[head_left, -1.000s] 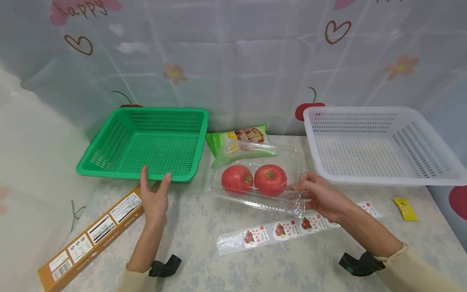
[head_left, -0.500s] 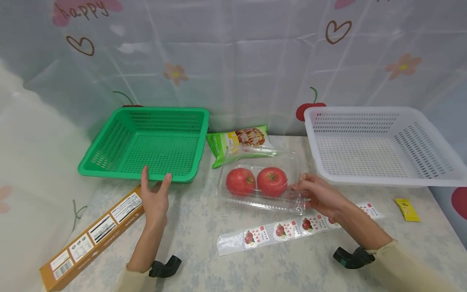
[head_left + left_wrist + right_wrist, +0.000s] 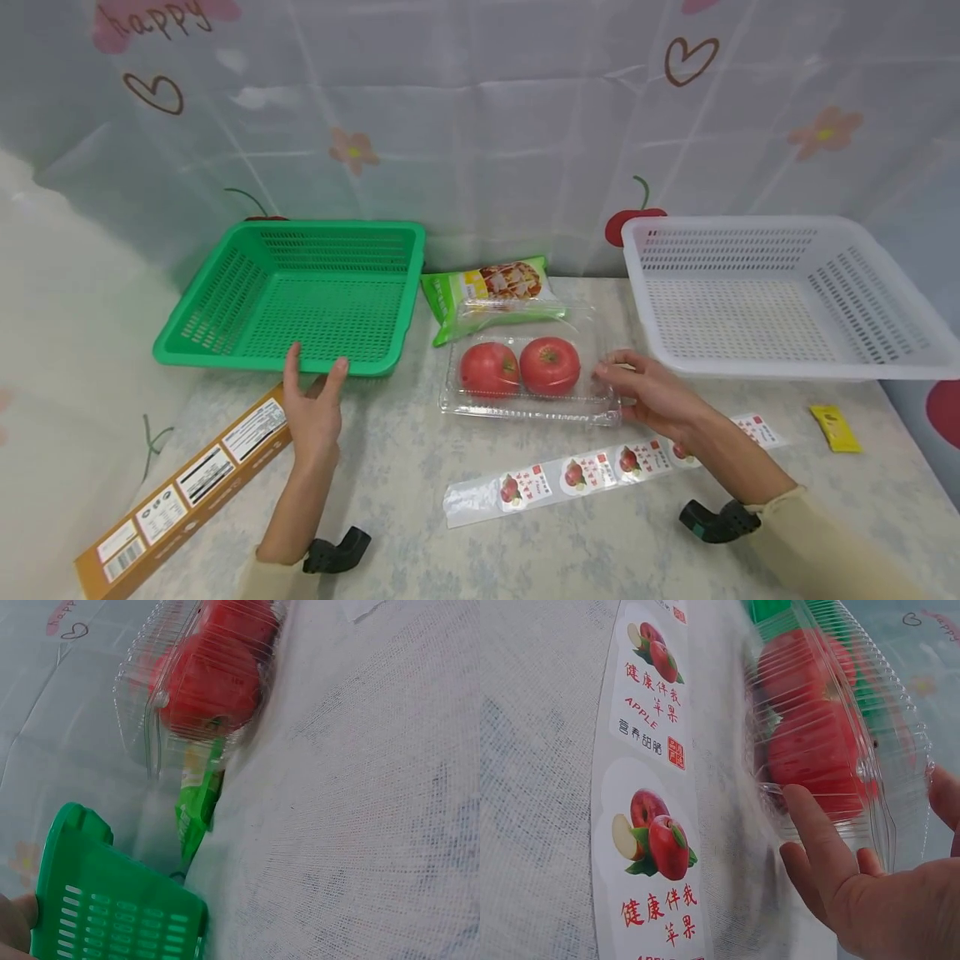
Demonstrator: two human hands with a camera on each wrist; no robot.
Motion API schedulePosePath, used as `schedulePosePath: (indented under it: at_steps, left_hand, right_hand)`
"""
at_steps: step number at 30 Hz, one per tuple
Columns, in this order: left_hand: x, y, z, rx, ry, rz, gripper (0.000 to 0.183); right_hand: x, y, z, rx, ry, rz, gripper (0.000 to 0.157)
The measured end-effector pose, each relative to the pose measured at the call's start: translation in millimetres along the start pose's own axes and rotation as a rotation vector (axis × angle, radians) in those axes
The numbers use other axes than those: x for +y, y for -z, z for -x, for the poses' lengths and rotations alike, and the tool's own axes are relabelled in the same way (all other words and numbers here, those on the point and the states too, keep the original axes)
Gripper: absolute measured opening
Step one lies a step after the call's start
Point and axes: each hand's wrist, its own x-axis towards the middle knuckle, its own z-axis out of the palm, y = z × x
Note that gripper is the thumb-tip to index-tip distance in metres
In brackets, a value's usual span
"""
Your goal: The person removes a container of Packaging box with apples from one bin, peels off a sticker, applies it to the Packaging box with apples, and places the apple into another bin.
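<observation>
Clear plastic container [image 3: 525, 410], holding two red apples [image 3: 551, 367], is between the green basket [image 3: 330, 308] and white basket [image 3: 735, 317]; contact with the tabletop [image 3: 405, 483] cannot be confirmed. Right hand [image 3: 660, 400]: fingers hold its right end. Left hand [image 3: 313, 417]: fingers spread wide at the green basket's near rim. Step in hand, by judgement: positioning the container; next move likely calls for a steady, level grip.

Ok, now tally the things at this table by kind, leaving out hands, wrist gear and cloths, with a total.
Baskets: 2, green and white
Apples: 2
Clear container: 1
Packets: 2, one mostly green, one yellow
Long brown box: 1
Label strip: 1
Total: 9
</observation>
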Motion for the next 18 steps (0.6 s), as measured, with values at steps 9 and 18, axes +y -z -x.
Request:
schedulePosePath:
  at_steps: [9, 18]
  left_hand:
    - [-0.4, -0.3, -0.5, 0.01, -0.017, 0.002, 0.083]
    - [-0.4, -4.4, 2.9, 0.017, -0.039, 0.034, 0.079]
  right_hand:
    - [0.9, -7.3, 5.6, 0.078, 0.04, 0.096, 0.064]
    - [1.2, -17.3, 18.0, 0.179, 0.085, 0.168, 0.081]
